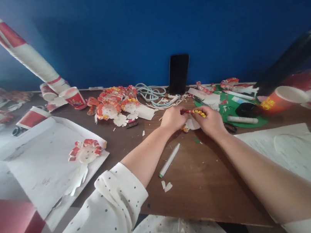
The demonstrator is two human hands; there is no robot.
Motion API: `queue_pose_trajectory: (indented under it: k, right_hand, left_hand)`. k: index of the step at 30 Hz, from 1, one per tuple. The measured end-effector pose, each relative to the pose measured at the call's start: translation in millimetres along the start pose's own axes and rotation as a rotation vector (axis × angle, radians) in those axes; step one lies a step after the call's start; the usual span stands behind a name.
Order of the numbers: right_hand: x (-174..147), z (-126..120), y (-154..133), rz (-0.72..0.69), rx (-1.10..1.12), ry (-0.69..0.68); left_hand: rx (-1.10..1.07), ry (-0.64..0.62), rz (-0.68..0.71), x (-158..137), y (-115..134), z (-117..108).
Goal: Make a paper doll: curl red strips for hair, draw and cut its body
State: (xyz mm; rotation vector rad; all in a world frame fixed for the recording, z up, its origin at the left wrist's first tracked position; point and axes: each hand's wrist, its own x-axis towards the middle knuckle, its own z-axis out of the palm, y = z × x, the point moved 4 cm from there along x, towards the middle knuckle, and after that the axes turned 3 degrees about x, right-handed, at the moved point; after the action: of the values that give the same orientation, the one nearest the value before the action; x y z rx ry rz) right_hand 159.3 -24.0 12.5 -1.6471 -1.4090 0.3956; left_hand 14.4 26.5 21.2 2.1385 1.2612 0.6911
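Over the middle of the brown table [201, 191], both of my hands work at one small paper-cup cutout [194, 124] with curled red and yellow strips. My left hand [174, 117] is closed, its fingertips pinching the red end of a strip. My right hand [211, 121] grips the cutout from the other side, fingers round its yellow curled edge. Part of the white base hangs below my fingers; the rest is hidden by them. Nearer to me lie a white marker [170, 160] with a green end and a few paper scraps [168, 186].
A black phone [179, 74] leans on the blue wall beside a coiled pale cable [152, 93]. Finished-looking curled cup pieces [112, 103] pile at back left. White paper [48, 163] lies left, a green sheet [227, 107] right. Stacked cups [30, 59] tilt upward; an orange cup [283, 98] stands right.
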Motion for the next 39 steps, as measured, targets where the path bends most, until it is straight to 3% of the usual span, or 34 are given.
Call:
queue_pose_trajectory:
  k: [10, 30, 39]
  right_hand:
    - [2.3, 1.5, 3.3, 0.009, -0.038, 0.020]
    - [2.6, 2.2, 4.9, 0.010, 0.009, -0.013]
    - [2.6, 3.5, 4.8, -0.007, 0.002, -0.026]
  left_hand:
    - [0.160, 0.071, 0.117, -2.8, 7.7, 6.6]
    - [0.050, 0.062, -0.035, -6.6, 8.8, 1.0]
    - [0.079, 0.102, 0.009, -6.5, 8.0, 1.9]
